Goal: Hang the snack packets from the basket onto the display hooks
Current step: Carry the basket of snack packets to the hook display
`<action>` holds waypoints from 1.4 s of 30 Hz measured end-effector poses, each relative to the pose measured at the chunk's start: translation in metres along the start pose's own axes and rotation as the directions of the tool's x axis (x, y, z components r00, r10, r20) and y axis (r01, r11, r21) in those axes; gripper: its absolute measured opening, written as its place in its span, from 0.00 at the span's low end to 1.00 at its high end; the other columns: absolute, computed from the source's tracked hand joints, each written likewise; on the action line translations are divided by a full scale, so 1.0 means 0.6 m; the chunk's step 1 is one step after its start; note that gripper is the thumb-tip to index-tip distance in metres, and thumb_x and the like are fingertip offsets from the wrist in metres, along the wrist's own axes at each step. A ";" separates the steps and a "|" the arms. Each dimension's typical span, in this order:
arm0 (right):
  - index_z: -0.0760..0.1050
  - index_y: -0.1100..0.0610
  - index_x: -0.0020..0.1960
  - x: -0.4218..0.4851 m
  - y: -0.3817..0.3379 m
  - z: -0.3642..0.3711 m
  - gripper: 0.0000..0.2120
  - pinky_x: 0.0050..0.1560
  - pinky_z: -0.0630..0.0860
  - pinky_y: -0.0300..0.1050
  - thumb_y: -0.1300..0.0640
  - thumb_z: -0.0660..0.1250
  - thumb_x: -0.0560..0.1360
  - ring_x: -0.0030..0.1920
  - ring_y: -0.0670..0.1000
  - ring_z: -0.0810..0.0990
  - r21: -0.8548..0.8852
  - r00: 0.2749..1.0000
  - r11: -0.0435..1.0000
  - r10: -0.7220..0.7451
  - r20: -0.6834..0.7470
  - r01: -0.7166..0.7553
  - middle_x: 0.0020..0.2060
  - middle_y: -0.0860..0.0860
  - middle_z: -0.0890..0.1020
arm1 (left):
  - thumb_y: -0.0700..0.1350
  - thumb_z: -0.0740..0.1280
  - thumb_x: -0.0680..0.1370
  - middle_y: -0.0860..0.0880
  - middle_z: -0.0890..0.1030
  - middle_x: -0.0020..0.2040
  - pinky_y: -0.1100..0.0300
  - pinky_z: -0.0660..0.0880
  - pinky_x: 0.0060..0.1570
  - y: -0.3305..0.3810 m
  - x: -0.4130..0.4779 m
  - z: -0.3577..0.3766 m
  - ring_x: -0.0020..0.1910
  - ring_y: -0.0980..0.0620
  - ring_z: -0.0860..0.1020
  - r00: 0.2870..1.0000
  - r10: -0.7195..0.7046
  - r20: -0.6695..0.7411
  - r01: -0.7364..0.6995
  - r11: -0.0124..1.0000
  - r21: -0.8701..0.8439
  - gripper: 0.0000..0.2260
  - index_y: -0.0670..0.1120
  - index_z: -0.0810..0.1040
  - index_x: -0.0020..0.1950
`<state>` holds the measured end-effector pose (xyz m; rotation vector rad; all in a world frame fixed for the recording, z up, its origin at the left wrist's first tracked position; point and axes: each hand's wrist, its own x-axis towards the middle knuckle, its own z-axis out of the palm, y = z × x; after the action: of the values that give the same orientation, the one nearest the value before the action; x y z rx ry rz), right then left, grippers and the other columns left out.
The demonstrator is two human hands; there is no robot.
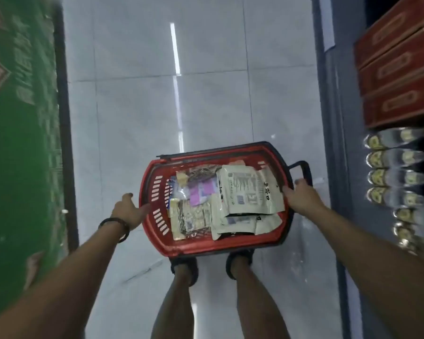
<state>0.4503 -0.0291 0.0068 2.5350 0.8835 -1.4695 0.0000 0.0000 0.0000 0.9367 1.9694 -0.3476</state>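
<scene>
The snack packets (250, 192) lie heaped in the red basket (206, 248), low over the tiled floor (157, 106) by my feet (184, 267). My right hand (301, 199) curls over its right rim. My left hand (129, 211) presses the left wall, fingers fairly straight. I judge we're only carrying stock. No display hooks show, so next I must find them, then pick a packet.
</scene>
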 end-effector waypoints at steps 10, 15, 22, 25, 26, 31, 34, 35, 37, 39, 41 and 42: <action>0.83 0.60 0.56 0.055 0.013 0.032 0.10 0.43 0.80 0.47 0.55 0.72 0.79 0.41 0.56 0.85 0.548 0.993 0.830 0.116 0.019 -0.108 0.41 0.53 0.87 | 0.47 0.77 0.77 0.41 0.84 0.60 0.40 0.85 0.53 -0.001 0.061 0.037 0.48 0.39 0.86 0.991 -0.127 0.045 0.134 0.953 -0.271 0.26 0.44 0.72 0.72; 0.84 0.56 0.49 -0.020 0.023 -0.030 0.08 0.55 0.84 0.58 0.51 0.72 0.78 0.47 0.60 0.87 0.537 0.988 0.830 0.136 0.067 -0.151 0.46 0.57 0.89 | 0.54 0.71 0.81 0.39 0.85 0.56 0.39 0.86 0.49 0.028 -0.005 -0.025 0.48 0.38 0.87 0.998 -0.042 0.044 0.050 0.978 -0.204 0.20 0.46 0.74 0.68; 0.84 0.52 0.49 -0.247 0.072 -0.159 0.10 0.55 0.84 0.54 0.45 0.71 0.80 0.50 0.60 0.88 0.708 0.978 0.686 0.203 0.039 -0.171 0.48 0.56 0.89 | 0.65 0.46 0.84 0.38 0.84 0.54 0.44 0.80 0.53 0.143 -0.238 -0.142 0.50 0.38 0.82 0.983 0.128 -0.135 -0.143 0.984 -0.106 0.31 0.44 0.79 0.57; 0.85 0.52 0.51 -0.351 0.120 -0.207 0.18 0.61 0.84 0.61 0.38 0.72 0.74 0.52 0.61 0.88 0.782 0.978 0.611 0.208 -0.011 -0.122 0.51 0.56 0.89 | 0.62 0.42 0.87 0.43 0.82 0.46 0.45 0.79 0.53 0.197 -0.368 -0.187 0.45 0.42 0.81 0.973 0.191 -0.133 -0.208 0.970 -0.130 0.30 0.45 0.78 0.56; 0.86 0.53 0.54 -0.387 0.139 -0.215 0.24 0.61 0.84 0.63 0.35 0.73 0.71 0.52 0.61 0.89 0.805 0.976 0.583 0.217 -0.025 -0.110 0.52 0.55 0.90 | 0.60 0.42 0.87 0.43 0.81 0.48 0.46 0.77 0.53 0.205 -0.403 -0.201 0.46 0.43 0.80 0.960 0.240 -0.141 -0.258 0.958 -0.126 0.28 0.45 0.77 0.56; 0.85 0.54 0.61 -0.609 0.231 -0.215 0.30 0.60 0.84 0.63 0.33 0.72 0.69 0.52 0.61 0.88 0.914 0.942 0.407 0.310 -0.130 -0.008 0.53 0.56 0.89 | 0.57 0.45 0.87 0.39 0.82 0.57 0.45 0.77 0.55 0.239 -0.533 -0.227 0.53 0.39 0.79 0.858 0.512 -0.038 -0.511 0.859 0.019 0.24 0.47 0.77 0.52; 0.87 0.56 0.61 -0.747 0.279 -0.178 0.26 0.61 0.83 0.61 0.35 0.68 0.78 0.52 0.62 0.88 0.969 0.915 0.240 0.373 -0.151 0.062 0.53 0.60 0.89 | 0.60 0.47 0.87 0.43 0.80 0.59 0.47 0.75 0.57 0.266 -0.601 -0.224 0.55 0.41 0.78 0.793 0.608 0.042 -0.609 0.787 0.100 0.25 0.46 0.77 0.58; 0.87 0.56 0.62 -0.791 0.295 -0.162 0.25 0.62 0.83 0.62 0.37 0.67 0.80 0.53 0.63 0.88 0.978 0.905 0.188 0.396 -0.155 0.085 0.54 0.60 0.89 | 0.61 0.47 0.87 0.44 0.80 0.60 0.48 0.73 0.58 0.273 -0.622 -0.219 0.56 0.42 0.78 0.767 0.637 0.079 -0.641 0.756 0.133 0.26 0.46 0.77 0.60; 0.86 0.56 0.64 -0.881 0.330 -0.127 0.25 0.65 0.81 0.65 0.38 0.65 0.83 0.56 0.64 0.87 0.990 0.880 0.066 0.454 -0.142 0.126 0.57 0.61 0.89 | 0.68 0.46 0.83 0.45 0.83 0.61 0.46 0.76 0.62 0.290 -0.650 -0.197 0.57 0.41 0.81 0.711 0.685 0.157 -0.703 0.691 0.170 0.31 0.48 0.80 0.61; 0.86 0.55 0.63 -0.971 0.357 -0.092 0.24 0.58 0.84 0.60 0.38 0.63 0.84 0.53 0.61 0.89 0.981 0.847 -0.047 0.513 -0.137 0.187 0.55 0.59 0.89 | 0.73 0.47 0.78 0.45 0.86 0.57 0.39 0.80 0.63 0.315 -0.646 -0.159 0.54 0.40 0.85 0.658 0.715 0.236 -0.753 0.628 0.197 0.35 0.50 0.81 0.58; 0.87 0.53 0.56 -1.058 0.388 -0.056 0.21 0.45 0.82 0.50 0.40 0.61 0.86 0.43 0.57 0.89 0.965 0.803 -0.125 0.585 -0.118 0.233 0.44 0.53 0.91 | 0.75 0.47 0.76 0.43 0.87 0.55 0.38 0.80 0.62 0.336 -0.688 -0.110 0.52 0.40 0.85 0.596 0.735 0.322 -0.803 0.554 0.223 0.36 0.49 0.82 0.55; 0.86 0.52 0.53 -1.098 0.407 -0.036 0.20 0.42 0.79 0.47 0.41 0.60 0.87 0.41 0.56 0.88 0.953 0.777 -0.151 0.619 -0.115 0.261 0.39 0.51 0.90 | 0.75 0.47 0.76 0.43 0.87 0.54 0.38 0.81 0.61 0.342 -0.722 -0.082 0.51 0.39 0.86 0.563 0.746 0.356 -0.826 0.516 0.227 0.37 0.49 0.82 0.55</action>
<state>0.3471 -0.5133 0.5061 3.8744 -1.6926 -1.3409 0.2531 -0.0406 0.4078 1.8628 1.0827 -0.2627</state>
